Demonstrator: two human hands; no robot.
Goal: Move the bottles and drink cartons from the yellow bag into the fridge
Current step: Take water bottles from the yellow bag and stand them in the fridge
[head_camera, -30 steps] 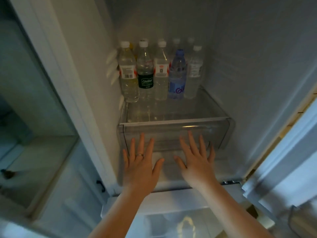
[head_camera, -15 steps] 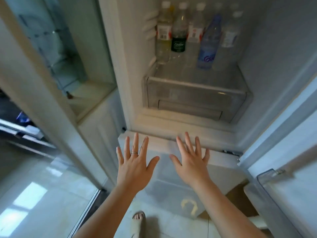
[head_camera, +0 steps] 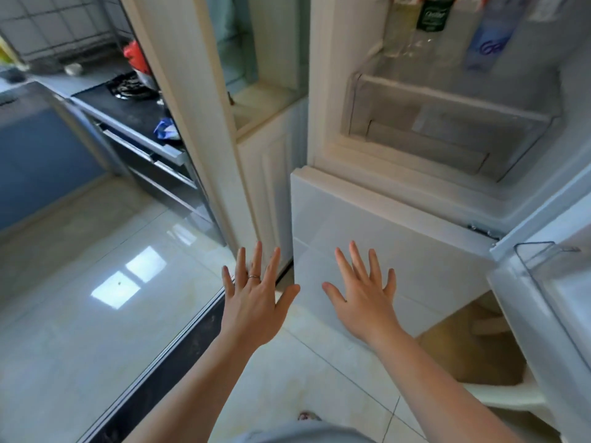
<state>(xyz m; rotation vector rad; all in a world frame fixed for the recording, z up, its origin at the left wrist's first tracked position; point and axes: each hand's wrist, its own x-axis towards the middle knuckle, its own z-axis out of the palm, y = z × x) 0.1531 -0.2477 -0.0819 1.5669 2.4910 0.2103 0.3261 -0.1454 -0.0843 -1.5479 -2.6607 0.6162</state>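
The fridge (head_camera: 335, 129) stands open at the upper right. Several water bottles (head_camera: 430, 24) stand in a row on its shelf above a clear drawer (head_camera: 447, 123), cut off by the top edge; one is a blue bottle (head_camera: 486, 43). My left hand (head_camera: 256, 298) and my right hand (head_camera: 364, 295) are held out flat in front of me, fingers spread, both empty, in front of the closed lower fridge door (head_camera: 383, 244). The left hand wears a ring. No yellow bag is in view.
The open fridge door (head_camera: 550, 314) with a clear shelf hangs at the right. A white cabinet (head_camera: 271, 155) stands beside the fridge. A kitchen counter with a gas hob (head_camera: 131, 86) lies at the left behind a sliding-door track (head_camera: 179, 340). Glossy tile floor lies below.
The view has pulled back and turned left, away from the fridge shelf; the bottles have slid to the top edge. Both hands stay spread and empty, now lower, before the closed lower door.
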